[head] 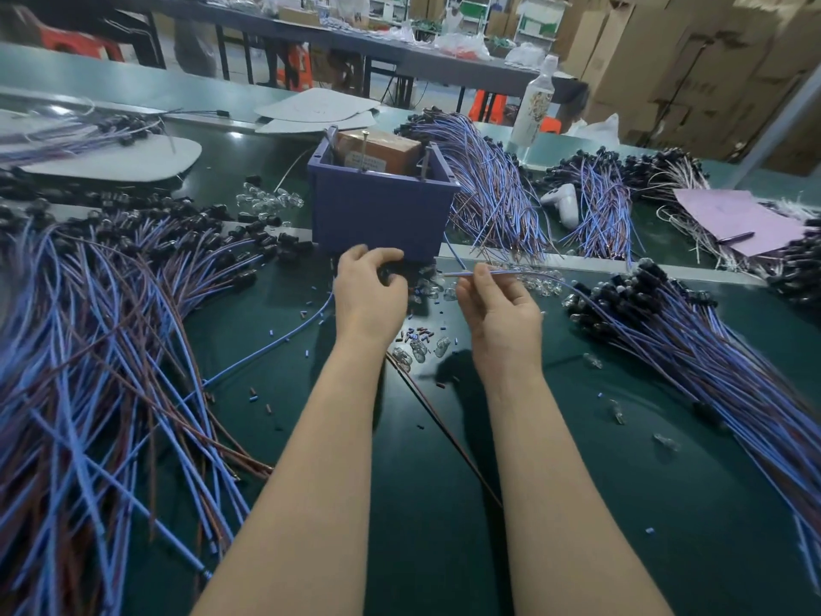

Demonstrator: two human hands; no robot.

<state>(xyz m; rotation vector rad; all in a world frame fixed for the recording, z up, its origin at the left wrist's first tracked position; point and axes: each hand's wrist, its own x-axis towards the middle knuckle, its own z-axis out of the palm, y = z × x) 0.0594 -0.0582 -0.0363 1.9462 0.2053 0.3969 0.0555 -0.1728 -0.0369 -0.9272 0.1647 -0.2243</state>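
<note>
My right hand [497, 304] pinches a thin blue wire [528, 275] between thumb and fingers, its bare end pointing left toward the other hand. My left hand [368, 291] has its fingers curled over a small dark piece just in front of the blue plastic box [377, 211]; what it grips is mostly hidden. Small clear bulbs [422, 349] and tiny cut sleeve bits lie on the dark green mat [444, 482] between and under my hands.
Big heaps of blue and brown wires with black sockets lie at left [102, 349] and right [693, 340], with more behind the box [488, 188]. A bottle [533, 104], a white controller [562, 202] and a pink sheet [733, 220] sit at the back right.
</note>
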